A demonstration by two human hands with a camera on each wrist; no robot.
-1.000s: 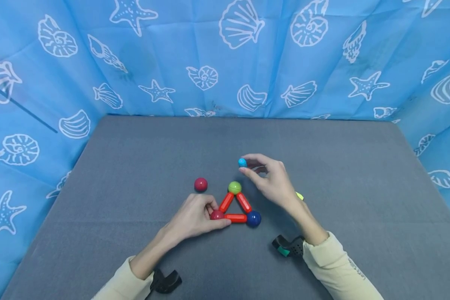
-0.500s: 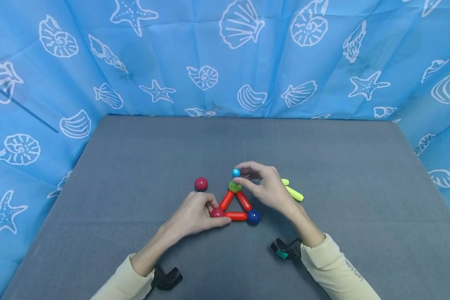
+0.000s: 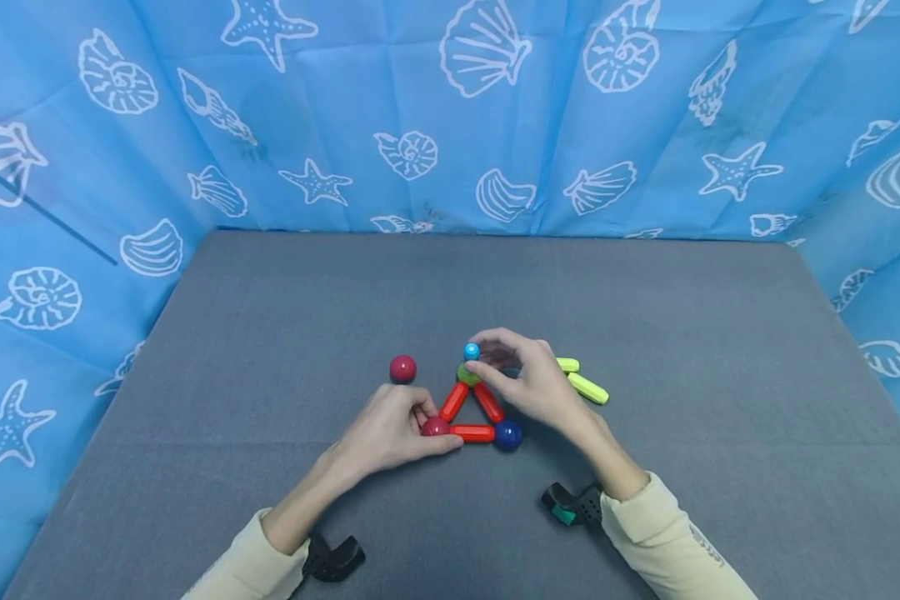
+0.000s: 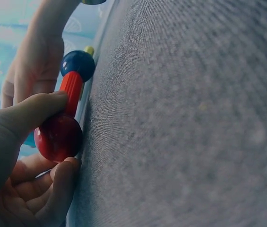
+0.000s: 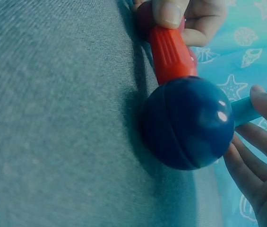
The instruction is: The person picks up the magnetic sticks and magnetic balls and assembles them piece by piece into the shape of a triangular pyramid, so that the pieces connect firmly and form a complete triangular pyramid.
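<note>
Three red rods [image 3: 472, 433] and three balls form a flat triangle on the grey surface. My left hand [image 3: 390, 429] holds its left corner, a crimson ball [image 3: 435, 426], with the thumb reaching onto the front red rod. At the right corner sits a dark blue ball [image 3: 507, 435]. Between thumb and fingers my right hand [image 3: 528, 379] pinches a light blue rod [image 3: 472, 351], which stands upright at the green ball [image 3: 466, 375] of the far corner. Whether rod and ball touch is hard to tell. In the right wrist view the dark blue ball [image 5: 187, 124] partly hides that rod [image 5: 245, 111].
A loose crimson ball [image 3: 402, 369] lies behind my left hand. Beyond my right wrist are yellow-green rods [image 3: 588, 388], partly covered by the hand. Black wrist devices [image 3: 333, 560] hang under both sleeves. A blue shell-print curtain [image 3: 450, 117] borders the table.
My right hand has brought the light blue rod left and toward me, from behind the triangle to the green ball. More of the yellow-green rods shows. My left hand has stayed put.
</note>
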